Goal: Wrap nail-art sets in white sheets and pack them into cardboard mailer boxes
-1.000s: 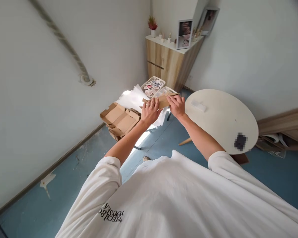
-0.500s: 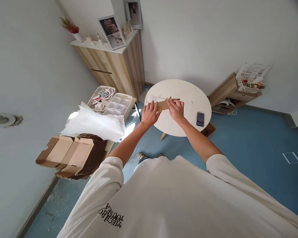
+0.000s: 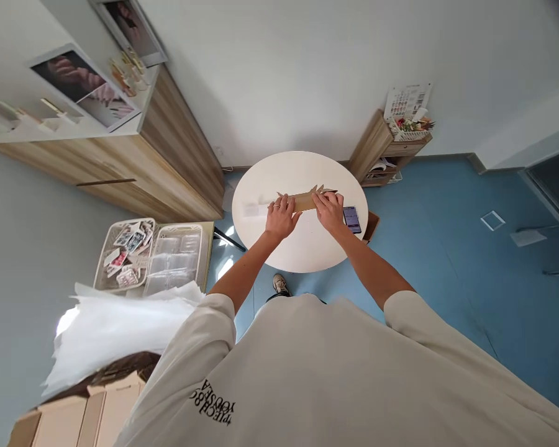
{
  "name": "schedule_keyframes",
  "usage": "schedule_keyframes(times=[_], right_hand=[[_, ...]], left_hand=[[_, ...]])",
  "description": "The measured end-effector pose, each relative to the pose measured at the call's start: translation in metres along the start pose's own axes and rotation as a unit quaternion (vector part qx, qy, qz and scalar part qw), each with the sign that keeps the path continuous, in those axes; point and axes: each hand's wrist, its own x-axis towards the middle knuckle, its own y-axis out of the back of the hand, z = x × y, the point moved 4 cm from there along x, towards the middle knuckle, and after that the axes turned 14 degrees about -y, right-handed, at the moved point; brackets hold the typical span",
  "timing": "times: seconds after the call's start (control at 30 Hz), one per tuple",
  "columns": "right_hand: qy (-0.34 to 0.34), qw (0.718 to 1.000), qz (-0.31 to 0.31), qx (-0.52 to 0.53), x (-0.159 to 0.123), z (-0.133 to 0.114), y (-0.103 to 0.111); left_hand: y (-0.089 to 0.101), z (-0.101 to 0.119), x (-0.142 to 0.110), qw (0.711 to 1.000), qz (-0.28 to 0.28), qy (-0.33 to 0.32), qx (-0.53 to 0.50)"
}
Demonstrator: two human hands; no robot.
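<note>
Cardboard (image 3: 304, 202) gripped near both ends by left hand (image 3: 280, 218) and right hand (image 3: 328, 211); uneven squeezing could crease it or bend the protruding flaps (image 3: 317, 189).

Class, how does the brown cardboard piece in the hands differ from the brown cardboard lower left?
The held brown cardboard piece is gripped by left hand and right hand; the lower-left brown cardboard lies ungripped. The held piece looks narrow; the other shows broad panels. Both are brown.
</note>
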Motion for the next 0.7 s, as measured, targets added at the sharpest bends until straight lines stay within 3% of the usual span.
schedule_keyframes(times=[0.13,0.37,0.57,0.7], right_hand=[[-0.05,0.998,-0.039,0.005,0.008,0.016,-0.034],[-0.094,0.983,-0.15,-0.041,-0.015,0.041,-0.101],[-0.093,0.943,-0.291,-0.131,-0.035,0.061,-0.134],[-0.058,0.932,-0.336,-0.119,-0.038,0.065,-0.145]], left_hand=[[-0.034,-0.026,0.023,0.998,-0.062,-0.023,-0.017],[-0.105,-0.058,0.02,0.984,-0.166,-0.046,-0.034],[-0.147,-0.067,0.016,0.975,-0.211,-0.047,-0.045],[-0.168,-0.059,0.014,0.975,-0.209,-0.06,-0.039]])
